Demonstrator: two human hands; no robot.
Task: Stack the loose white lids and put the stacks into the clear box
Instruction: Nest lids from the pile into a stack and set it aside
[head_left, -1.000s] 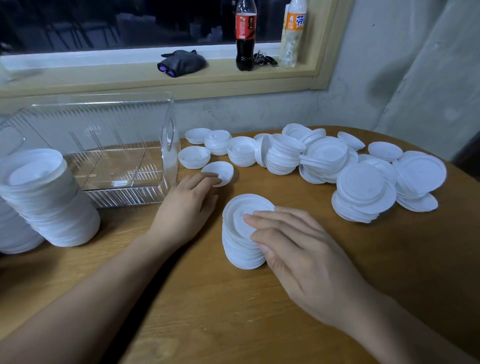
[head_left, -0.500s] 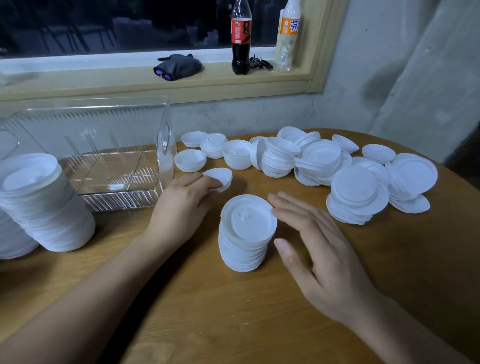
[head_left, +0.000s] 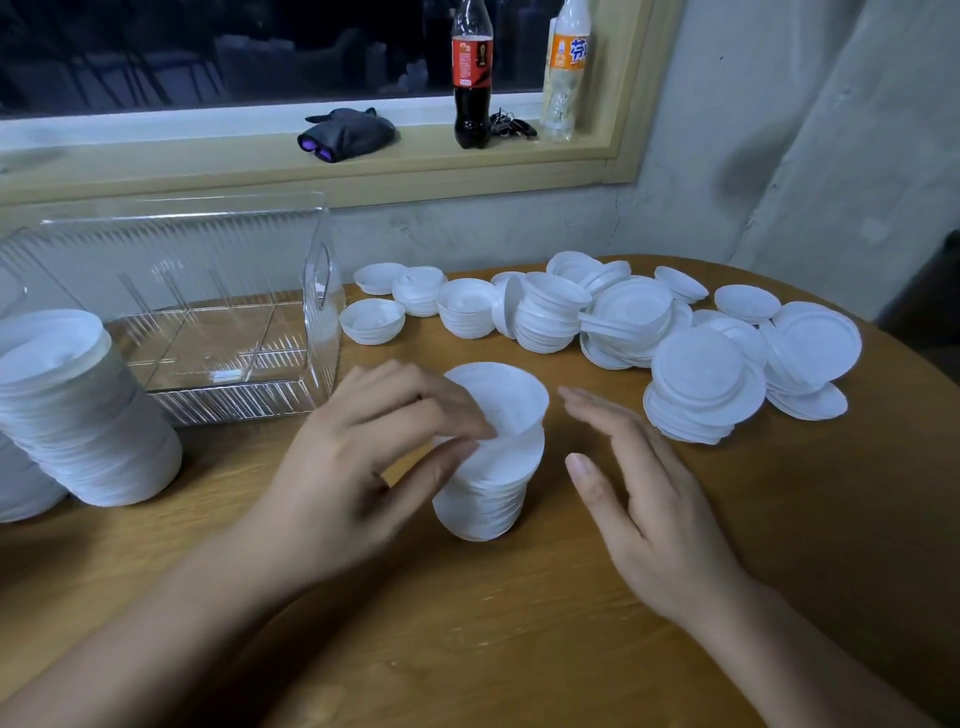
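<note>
Mid-frame, the left hand (head_left: 363, 467) is pinching a lid (head_left: 501, 397) onto the stack (head_left: 485, 493), the right hand (head_left: 641, 499) hovering spread, seemingly to steady it.

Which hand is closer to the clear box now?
Left. The left hand is just beside the clear box, pinching a lid; the right hand is open beyond the middle stack.

The lid (head_left: 506, 402) my left hand (head_left: 358, 467) pinches is thin white plastic, smooth and matt, like the stack (head_left: 491, 499) beneath. My table (head_left: 519, 649) is grained wood with a soft sheen. At centre left, the box (head_left: 234, 402) is clear, glossy, ribbed plastic. The wall (head_left: 753, 130) at upper right looks like rough plaster.
</note>
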